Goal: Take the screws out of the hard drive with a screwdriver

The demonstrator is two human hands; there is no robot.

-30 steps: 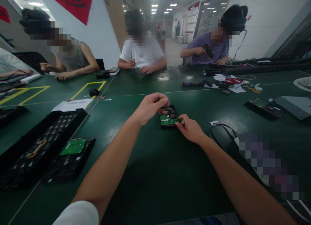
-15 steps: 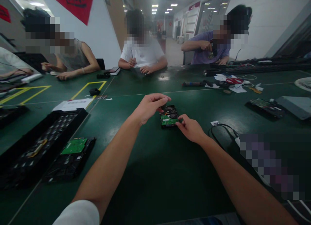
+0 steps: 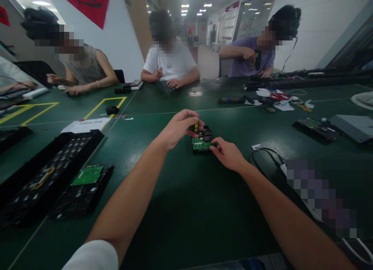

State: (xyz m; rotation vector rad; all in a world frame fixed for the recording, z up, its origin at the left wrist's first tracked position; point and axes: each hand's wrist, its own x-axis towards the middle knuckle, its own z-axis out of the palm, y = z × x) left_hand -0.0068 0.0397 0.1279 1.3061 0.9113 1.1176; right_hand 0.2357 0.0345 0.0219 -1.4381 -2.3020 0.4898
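Observation:
A hard drive (image 3: 201, 144) with a green circuit board lies on the green table in front of me. Over its far left part, my left hand (image 3: 182, 128) is closed around a short screwdriver (image 3: 196, 127) with a black-and-yellow handle. The tip is hidden behind my fingers and the drive. My right hand (image 3: 225, 153) pinches the drive's right edge between thumb and fingers.
To the left lie a second hard drive (image 3: 84, 188) and a long black tray (image 3: 96, 135). Another drive (image 3: 314, 129) and a grey box (image 3: 354, 127) sit at right, near a cable (image 3: 269, 148). Several people sit across the table.
My left hand has turned slightly on the screwdriver, and yellow on its handle now shows. My right hand stays at the drive's edge. The view has shifted a little.

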